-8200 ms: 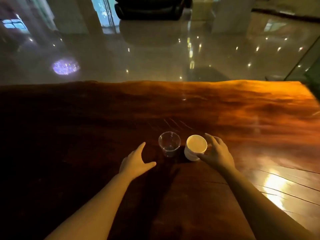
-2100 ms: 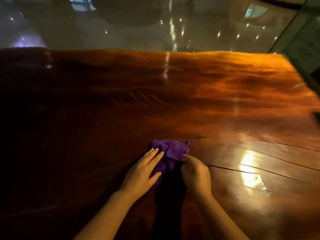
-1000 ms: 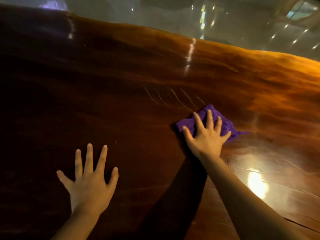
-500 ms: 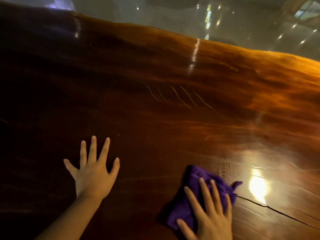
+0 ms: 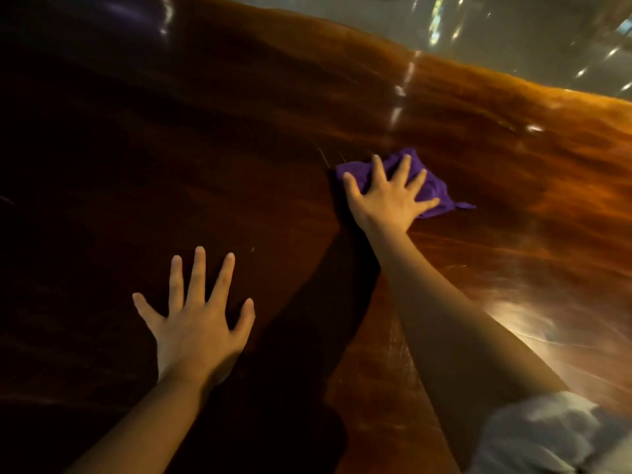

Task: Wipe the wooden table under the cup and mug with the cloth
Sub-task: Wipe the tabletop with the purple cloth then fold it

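1. Cloth [image 5: 431, 186], purple and crumpled, lies on the wooden worktop [image 5: 239, 131], right of centre and toward the far side. We see one corner of it trailing out to the right.
2. Right hand [image 5: 390, 200] lies flat on the cloth, palm down, fingers spread wide apart. We note it presses the cloth to the wood and does not grip it; purple fabric shows between and beyond the fingers.
3. Left hand [image 5: 198, 323] rests flat on bare wood, near and to the left, fingers splayed, holding nothing. We place it well apart from the cloth.
4. Right forearm runs from the near right corner up to the hand and casts a dark shadow on the wood to its left. A light sleeve [image 5: 547, 436] shows at the near right edge.
5. Worktop is glossy: dark on the left, orange-brown on the right, with a bright glare patch near the right edge.
6. Beyond the far edge we see a pale shiny floor [image 5: 513, 35] with small light reflections.
7. Cup and mug: neither is in our view.
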